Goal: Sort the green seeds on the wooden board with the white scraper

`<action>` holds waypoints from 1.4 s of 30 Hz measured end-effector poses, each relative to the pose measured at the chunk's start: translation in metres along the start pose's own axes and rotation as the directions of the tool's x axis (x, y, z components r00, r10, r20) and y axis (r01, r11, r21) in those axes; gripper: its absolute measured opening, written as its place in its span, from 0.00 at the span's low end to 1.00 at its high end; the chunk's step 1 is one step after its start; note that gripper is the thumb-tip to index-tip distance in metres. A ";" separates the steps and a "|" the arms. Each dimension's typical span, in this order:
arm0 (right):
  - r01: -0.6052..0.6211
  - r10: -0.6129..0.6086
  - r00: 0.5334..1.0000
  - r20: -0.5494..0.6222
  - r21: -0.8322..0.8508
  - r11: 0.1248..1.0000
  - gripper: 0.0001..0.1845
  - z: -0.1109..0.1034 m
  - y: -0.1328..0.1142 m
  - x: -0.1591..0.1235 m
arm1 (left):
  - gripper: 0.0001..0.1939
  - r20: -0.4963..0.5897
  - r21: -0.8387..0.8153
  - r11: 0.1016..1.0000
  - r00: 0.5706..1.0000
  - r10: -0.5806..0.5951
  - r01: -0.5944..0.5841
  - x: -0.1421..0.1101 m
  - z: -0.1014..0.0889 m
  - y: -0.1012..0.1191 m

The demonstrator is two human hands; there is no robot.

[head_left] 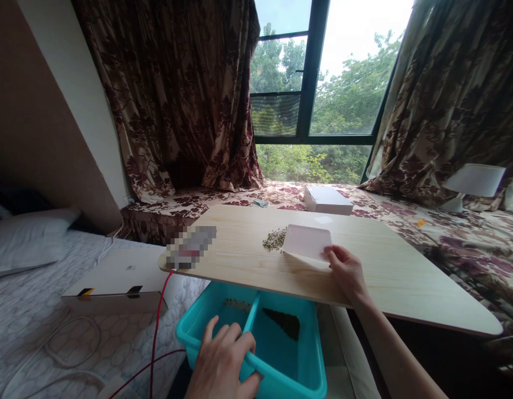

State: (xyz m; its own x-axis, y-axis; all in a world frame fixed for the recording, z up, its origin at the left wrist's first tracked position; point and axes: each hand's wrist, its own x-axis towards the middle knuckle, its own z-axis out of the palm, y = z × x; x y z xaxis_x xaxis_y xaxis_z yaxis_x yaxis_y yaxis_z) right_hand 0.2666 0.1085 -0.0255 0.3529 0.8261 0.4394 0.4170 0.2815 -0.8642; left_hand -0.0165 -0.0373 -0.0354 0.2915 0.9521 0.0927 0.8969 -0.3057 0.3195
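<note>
My right hand (pixel 347 271) pinches the near right corner of a thin white rectangular tray or lid (pixel 306 241) with rounded corners. It is tilted over the wooden tabletop (pixel 248 266). Touching or just beside its left edge is a loose pile of small greenish-brown beans or seeds (pixel 274 239). Below the table's front edge stands a teal two-compartment bin (pixel 318 354). My left hand (pixel 225 357) grips its near rim by the divider, fingers over the left compartment. Dark beans (pixel 286 323) lie in the right compartment; a few (pixel 237 304) are in the left one.
A pixelated phone-like object (pixel 192 247) with a red cable (pixel 159 316) lies on the table's left end. On the bed at left is a white box (pixel 119 280). Behind the table, another white box (pixel 328 199) and a lamp (pixel 475 180) stand on the patterned window seat.
</note>
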 end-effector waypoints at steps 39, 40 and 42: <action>0.004 -0.009 0.998 0.054 0.099 0.995 0.20 0.005 0.001 0.002 | 0.09 -0.020 0.012 1.000 1.000 0.013 -0.013 0.000 0.003 -0.001; -0.003 -0.003 0.998 0.055 0.112 0.994 0.20 0.005 0.001 0.003 | 0.09 -0.021 0.008 1.000 1.000 0.010 -0.010 0.000 0.003 -0.001; -0.016 0.007 0.998 0.066 0.133 0.991 0.19 0.005 0.000 0.004 | 0.10 -0.020 -0.001 1.000 1.000 0.005 -0.005 0.000 0.002 -0.002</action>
State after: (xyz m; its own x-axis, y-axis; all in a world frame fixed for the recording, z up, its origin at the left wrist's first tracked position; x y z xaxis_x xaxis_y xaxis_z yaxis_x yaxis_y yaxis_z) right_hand 0.2638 0.1143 -0.0247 0.2998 0.8585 0.4160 0.2958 0.3309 -0.8961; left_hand -0.0177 -0.0369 -0.0382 0.2888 0.9506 0.1135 0.8952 -0.3102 0.3201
